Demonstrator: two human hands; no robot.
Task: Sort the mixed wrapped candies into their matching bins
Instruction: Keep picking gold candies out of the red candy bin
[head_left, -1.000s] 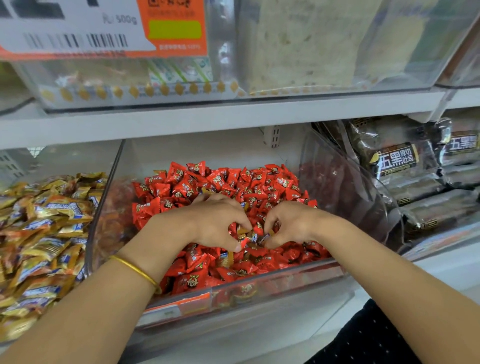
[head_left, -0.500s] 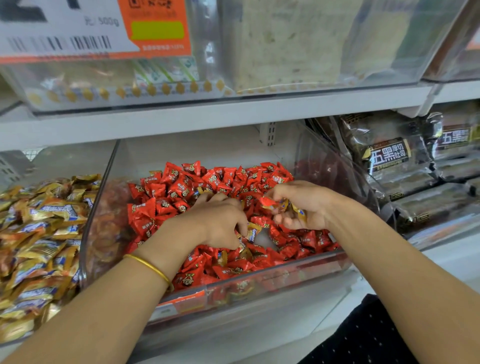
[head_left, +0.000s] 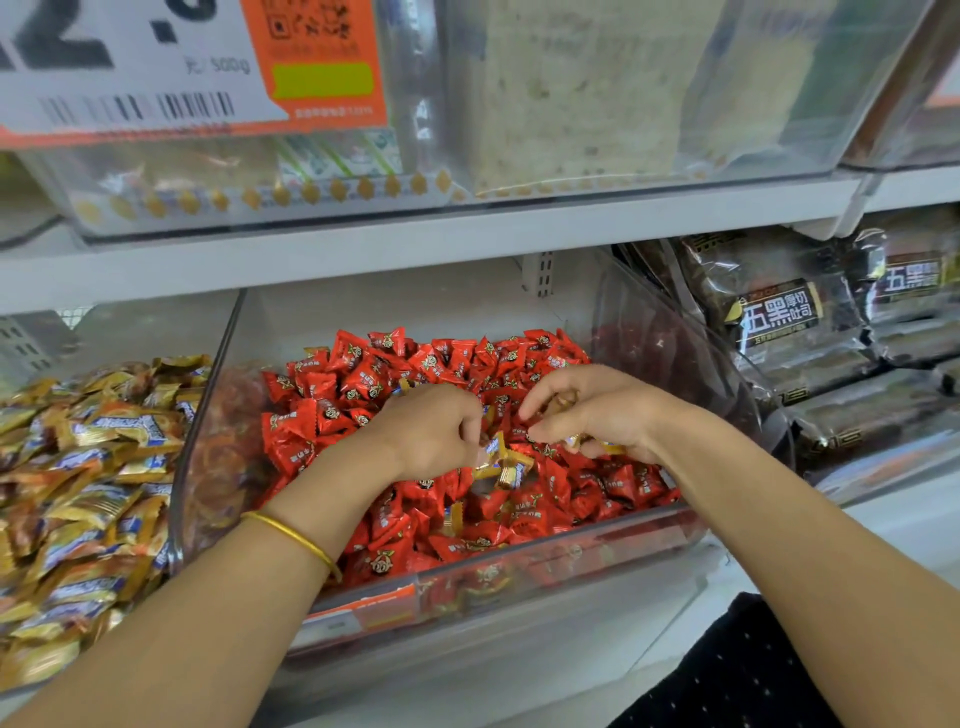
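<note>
Hands (head_left: 431, 434) (head_left: 602, 410) pinching gold candies (head_left: 496, 457), tag (head_left: 156, 67) "500g"

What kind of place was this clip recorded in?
Most likely a shop's bulk-sweets aisle: a barcoded price tag above, red candies and gold candies loose in clear bins, and packaged loaves alongside.

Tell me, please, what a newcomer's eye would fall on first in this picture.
The heap of red candies filling the clear middle bin strikes first, with the left hand and the right hand working in it. Stray gold candies show among the red between the hands, matching the gold heap in the bin on the left.
</note>
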